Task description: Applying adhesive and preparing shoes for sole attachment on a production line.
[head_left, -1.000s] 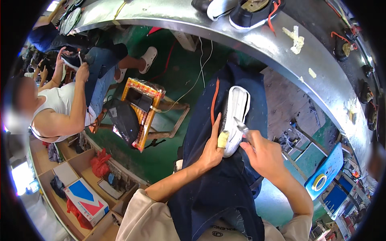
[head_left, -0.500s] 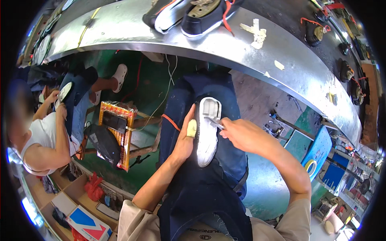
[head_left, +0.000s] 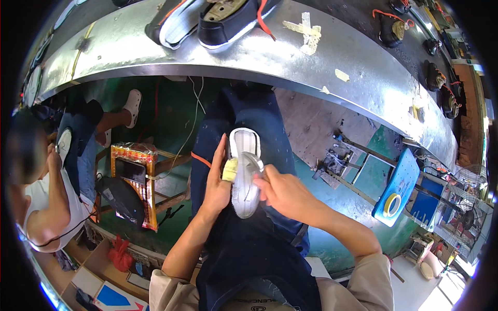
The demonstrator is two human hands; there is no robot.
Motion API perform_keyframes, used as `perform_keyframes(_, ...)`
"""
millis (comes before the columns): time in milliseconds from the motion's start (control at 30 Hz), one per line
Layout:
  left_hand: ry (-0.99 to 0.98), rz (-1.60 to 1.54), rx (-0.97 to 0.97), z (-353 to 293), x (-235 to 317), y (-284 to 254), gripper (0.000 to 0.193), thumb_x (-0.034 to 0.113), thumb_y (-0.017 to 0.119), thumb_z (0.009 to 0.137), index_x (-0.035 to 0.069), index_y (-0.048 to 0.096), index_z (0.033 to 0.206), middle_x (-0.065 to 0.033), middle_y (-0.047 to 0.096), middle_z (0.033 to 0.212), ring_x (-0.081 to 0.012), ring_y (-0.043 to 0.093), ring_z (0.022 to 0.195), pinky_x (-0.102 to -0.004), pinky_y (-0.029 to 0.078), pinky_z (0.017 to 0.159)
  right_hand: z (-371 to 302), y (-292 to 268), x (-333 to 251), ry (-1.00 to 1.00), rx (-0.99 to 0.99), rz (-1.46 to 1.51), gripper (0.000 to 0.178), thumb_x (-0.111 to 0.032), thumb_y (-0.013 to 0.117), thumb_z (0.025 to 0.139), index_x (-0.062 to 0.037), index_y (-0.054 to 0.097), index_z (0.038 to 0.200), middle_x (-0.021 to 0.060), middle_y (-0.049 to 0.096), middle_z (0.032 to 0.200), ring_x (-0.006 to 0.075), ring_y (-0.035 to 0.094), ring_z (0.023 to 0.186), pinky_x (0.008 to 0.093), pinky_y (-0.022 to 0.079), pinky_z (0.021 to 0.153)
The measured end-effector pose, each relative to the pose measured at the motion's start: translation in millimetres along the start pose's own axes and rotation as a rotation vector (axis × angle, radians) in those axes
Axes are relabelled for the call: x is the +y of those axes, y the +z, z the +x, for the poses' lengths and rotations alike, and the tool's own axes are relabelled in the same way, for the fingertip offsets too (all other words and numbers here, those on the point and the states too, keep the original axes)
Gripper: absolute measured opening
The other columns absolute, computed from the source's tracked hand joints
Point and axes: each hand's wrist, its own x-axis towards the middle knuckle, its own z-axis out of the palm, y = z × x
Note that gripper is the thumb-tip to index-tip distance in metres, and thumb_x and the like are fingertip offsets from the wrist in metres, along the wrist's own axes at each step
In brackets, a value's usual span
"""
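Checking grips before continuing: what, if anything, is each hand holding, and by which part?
Left hand: the upturned shoe, along its left side. Right hand: a curved metal tool, by the end hidden in its fingers.

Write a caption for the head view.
Left hand steadies an upturned white-soled shoe; right hand holds a silver metal tool.

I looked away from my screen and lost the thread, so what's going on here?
Above the lap, the person's left hand holds a shoe with its pale sole facing up. The right hand grips a metal tool at the sole. More shoes lie on the metal bench ahead. Off to the left, a co-worker handles another shoe.
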Motion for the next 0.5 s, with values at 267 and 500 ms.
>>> perform_keyframes(267,0.144,0.165,-0.025,1,-13,10,0.084,0.000,0.061,0.096,0.005,0.015,0.165,-0.0186,0.032,0.164,-0.0269,0.035,0.150,-0.0364,0.029,0.122,40,-10,-2,-0.368,0.183,-0.574,0.029,-0.031,0.054,0.105,-0.0024,0.054,0.101,0.0212,0.068,0.072,0.0409,0.068,0.066,0.0513,0.052,0.056)
perform_keyframes(500,-0.322,-0.283,0.011,-1,31,-27,0.078,0.002,0.063,0.098,0.019,0.026,0.165,-0.0135,0.048,0.153,-0.0257,0.054,0.135,-0.0395,0.048,0.110,28,-16,41,0.079,0.267,0.180,0.032,-0.034,0.051,0.107,-0.0026,0.054,0.099,0.0142,0.070,0.073,0.0338,0.070,0.063,0.0454,0.054,0.061)
